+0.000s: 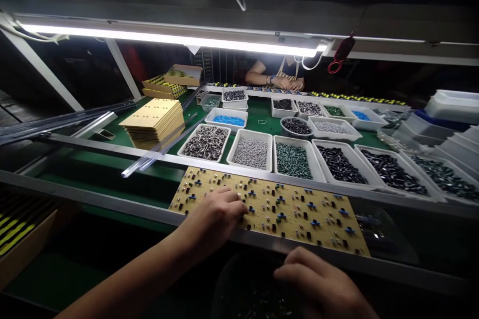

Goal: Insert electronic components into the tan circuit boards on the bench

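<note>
Nearest the camera, the right hand (318, 284) hovers low at the near edge of the bench (112, 179), fingers (295, 263) curled loosely over a dark bowl (247, 289) whose contents are too dim to make out; whether it pinches anything cannot be told. Just beyond and to its left, the left hand (215, 217) rests on the board (284, 212), fingers bent down onto its surface with the tips touching the parts near the board's left-middle; it grips nothing that shows. The board is a long tan panel lying flat in the rail channel, its long axis running left to right and slanting slightly nearer toward the right end, dotted with small blue and black parts. So the left hand is already on the board, while the right hand sits nearer than the board's near rail, with the less crowded right half of the board lying far and slightly right of its fingers. Beyond the far rail stand white trays (251, 152) of small components, silver, green and black, in a row from the middle to the right. Farther left lies a stack of bare panels (153, 122), with clear tubes (157, 152) slanting beside it. At the far side, under the lamp (168, 37), another person's forearms (273, 79) rest on the bench.
</note>
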Available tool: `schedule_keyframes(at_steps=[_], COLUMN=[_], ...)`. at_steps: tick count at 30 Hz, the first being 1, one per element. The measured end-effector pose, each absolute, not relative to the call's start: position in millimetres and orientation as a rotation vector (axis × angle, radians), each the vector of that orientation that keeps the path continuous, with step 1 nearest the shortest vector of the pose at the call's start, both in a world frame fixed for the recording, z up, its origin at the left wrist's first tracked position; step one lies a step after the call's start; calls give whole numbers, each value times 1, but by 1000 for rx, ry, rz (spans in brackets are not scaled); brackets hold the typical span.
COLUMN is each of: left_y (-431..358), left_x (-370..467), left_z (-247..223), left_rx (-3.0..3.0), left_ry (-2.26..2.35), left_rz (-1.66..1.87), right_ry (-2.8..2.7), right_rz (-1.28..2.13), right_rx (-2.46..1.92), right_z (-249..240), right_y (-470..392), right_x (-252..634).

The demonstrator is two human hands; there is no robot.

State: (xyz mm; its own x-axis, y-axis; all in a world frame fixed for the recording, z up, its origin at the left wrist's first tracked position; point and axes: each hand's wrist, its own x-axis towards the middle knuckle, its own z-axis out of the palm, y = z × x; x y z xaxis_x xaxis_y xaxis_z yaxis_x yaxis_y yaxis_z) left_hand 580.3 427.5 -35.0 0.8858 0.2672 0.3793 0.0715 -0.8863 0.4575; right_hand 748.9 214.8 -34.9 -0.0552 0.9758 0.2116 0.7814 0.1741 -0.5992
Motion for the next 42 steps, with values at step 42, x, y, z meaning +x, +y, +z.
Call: schedule_keyframes(at_steps=[42], left_y=[358], left_x=[563], left_z=[-75], left_rx=[2575], left_ry=[29], left_rz=[278], right_ry=[-1626], right_rz=[-133], right_rx=[-1913], right_z=[-19], right_y=[245], right_x=[794])
